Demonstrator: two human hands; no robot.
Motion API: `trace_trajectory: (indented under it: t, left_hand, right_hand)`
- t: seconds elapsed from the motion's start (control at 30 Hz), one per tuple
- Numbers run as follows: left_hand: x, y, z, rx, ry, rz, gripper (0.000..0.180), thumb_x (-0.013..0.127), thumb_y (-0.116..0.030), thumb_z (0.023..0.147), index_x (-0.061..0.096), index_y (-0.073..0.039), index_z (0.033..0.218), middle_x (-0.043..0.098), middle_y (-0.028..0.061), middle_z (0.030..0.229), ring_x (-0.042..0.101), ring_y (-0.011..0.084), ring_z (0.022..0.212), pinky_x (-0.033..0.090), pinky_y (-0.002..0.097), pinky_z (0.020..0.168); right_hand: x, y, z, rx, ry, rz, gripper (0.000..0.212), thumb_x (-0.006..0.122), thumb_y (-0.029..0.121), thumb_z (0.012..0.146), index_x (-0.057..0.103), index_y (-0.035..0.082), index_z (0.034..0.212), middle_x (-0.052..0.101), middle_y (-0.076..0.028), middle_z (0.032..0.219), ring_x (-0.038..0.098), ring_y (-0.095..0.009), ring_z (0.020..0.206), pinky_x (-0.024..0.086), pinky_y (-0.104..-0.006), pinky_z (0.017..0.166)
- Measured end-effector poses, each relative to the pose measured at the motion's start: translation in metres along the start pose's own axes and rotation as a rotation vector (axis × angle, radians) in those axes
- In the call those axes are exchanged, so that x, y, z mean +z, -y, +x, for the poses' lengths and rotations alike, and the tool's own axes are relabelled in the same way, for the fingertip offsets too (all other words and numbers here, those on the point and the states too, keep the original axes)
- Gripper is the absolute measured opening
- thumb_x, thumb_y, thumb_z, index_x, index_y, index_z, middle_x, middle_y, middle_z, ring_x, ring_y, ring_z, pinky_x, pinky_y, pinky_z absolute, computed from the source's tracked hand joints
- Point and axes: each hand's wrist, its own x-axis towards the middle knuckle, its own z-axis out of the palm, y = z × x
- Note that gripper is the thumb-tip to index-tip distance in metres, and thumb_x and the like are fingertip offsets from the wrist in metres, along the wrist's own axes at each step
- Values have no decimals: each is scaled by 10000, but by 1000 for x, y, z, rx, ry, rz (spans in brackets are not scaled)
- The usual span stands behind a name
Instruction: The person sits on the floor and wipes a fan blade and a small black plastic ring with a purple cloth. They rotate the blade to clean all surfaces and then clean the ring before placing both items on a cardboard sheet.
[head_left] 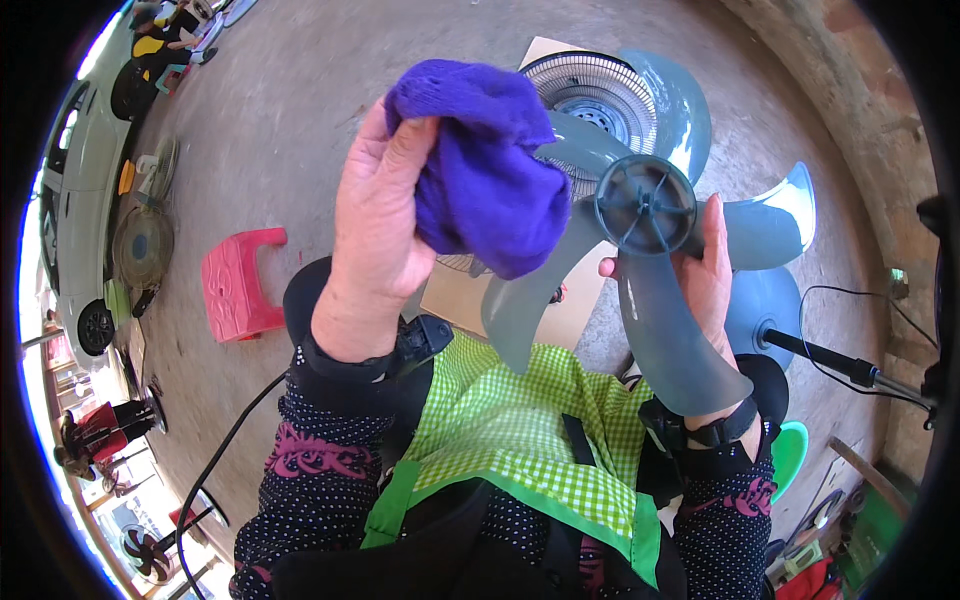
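Note:
My left hand [378, 205] is raised and pinches a bunched purple cloth [490, 170] between thumb and fingers. The cloth hangs just left of the fan blade's hub, and whether they touch I cannot tell. My right hand [712, 262] holds a translucent grey-blue fan blade [665, 325] from behind, near its round ribbed hub [645, 205]. Several wide, curved vanes spread out from that hub. The hub's open side faces me. Part of my right palm and some fingers are hidden behind the vanes.
On the floor ahead, a round wire fan grille [600, 85] lies over cardboard [455, 305]. A pink plastic stool [240, 285] stands left. To the right are a round blue stand base [762, 300] with a dark pole, a cable, and a green basin [790, 460]. A car [80, 200] and people are farther left.

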Motion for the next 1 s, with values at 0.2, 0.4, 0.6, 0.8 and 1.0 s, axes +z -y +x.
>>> trace_trajectory:
  t: [0.2,0.4,0.6,0.8,1.0]
  left_hand:
    - [-2,27,1,-437,-189,172,515,765,-126,818,428,-29,1195,575,88,1043,609,174,917,539,310,790]
    - [-28,46,-9,-505,-238,8,462,715,-115,850,420,-20,1191,580,125,1061,640,208,916,560,337,744]
    - [-50,82,-39,-941,-179,188,224,681,-177,886,622,6,999,680,71,920,672,149,765,556,272,687]
    - [-88,90,-56,-1167,6,558,301,699,-127,861,603,43,1090,681,98,965,674,154,826,554,275,746]
    - [-121,84,-61,-782,580,1727,441,759,-204,707,634,56,1041,683,189,965,676,289,898,531,382,797]
  right_hand:
    - [-10,2,3,-12,82,-6,626,378,602,955,536,75,1253,639,-120,1103,640,-239,893,548,-352,756]
    - [-23,7,11,-74,90,-85,565,373,553,980,522,92,1270,628,-101,1129,629,-219,950,545,-369,758]
    - [-23,7,10,-174,24,-104,530,375,528,990,527,99,1261,617,-83,1150,610,-195,992,535,-375,772]
    - [-23,15,6,-223,-23,-124,522,378,521,992,538,86,1232,628,-91,1119,617,-198,959,540,-373,761]
    - [-24,21,-2,-152,-11,-38,543,396,549,975,562,75,1180,645,-114,1068,634,-215,878,548,-368,738]
